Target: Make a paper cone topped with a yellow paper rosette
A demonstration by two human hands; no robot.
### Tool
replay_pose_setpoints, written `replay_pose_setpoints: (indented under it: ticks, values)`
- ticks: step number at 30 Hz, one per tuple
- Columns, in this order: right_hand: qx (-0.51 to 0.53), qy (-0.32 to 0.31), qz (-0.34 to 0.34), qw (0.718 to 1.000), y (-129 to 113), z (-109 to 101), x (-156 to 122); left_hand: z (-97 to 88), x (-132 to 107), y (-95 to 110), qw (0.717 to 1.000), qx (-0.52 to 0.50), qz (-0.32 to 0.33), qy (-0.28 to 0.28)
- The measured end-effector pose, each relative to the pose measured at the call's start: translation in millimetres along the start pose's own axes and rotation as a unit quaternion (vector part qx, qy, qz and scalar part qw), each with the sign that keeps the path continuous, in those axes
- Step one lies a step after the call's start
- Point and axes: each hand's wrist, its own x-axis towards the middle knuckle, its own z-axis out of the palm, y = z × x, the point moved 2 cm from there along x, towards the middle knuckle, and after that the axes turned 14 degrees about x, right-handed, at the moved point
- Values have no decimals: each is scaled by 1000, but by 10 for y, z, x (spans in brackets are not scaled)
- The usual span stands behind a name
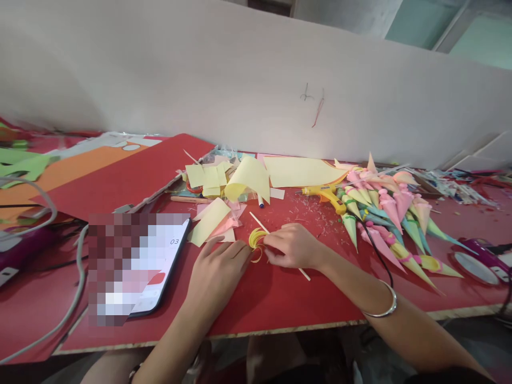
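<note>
Yellow paper coil (256, 238): between the two hands, low over the front-middle of the red worktop (276, 309). Left hand (218, 269) half-closed, fingers bent, tips at the coil's left edge; can't tell if it's pinching. Right hand (295, 246) curled tighter, thumb and fingers at the coil's right edge; actual grip hidden. Thin pale stick (258, 221) runs slantwise, both ends showing past right hand; can't tell if held. Pale yellow paper piece (210, 221) just beyond left hand, phone (172, 261) lit, left of it. Further back: curled yellow sheet (250, 178), yellow glue gun (322, 191), heap of pastel cones (394, 205) to the right.
</note>
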Motion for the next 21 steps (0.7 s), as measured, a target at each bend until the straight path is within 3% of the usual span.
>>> replay_pose_setpoints:
  ticks: [8, 16, 21]
  values:
    - [-63, 3, -30, 998, -50, -39, 20, -19, -3, 20, 1000, 3, -10, 12]
    - [-40, 77, -80, 993, -75, -49, -12, -46, -12, 12, 998, -24, 6, 56]
    - [0, 73, -82, 994, -81, -47, -10, -25, -16, 17, 998, -55, 6, 41]
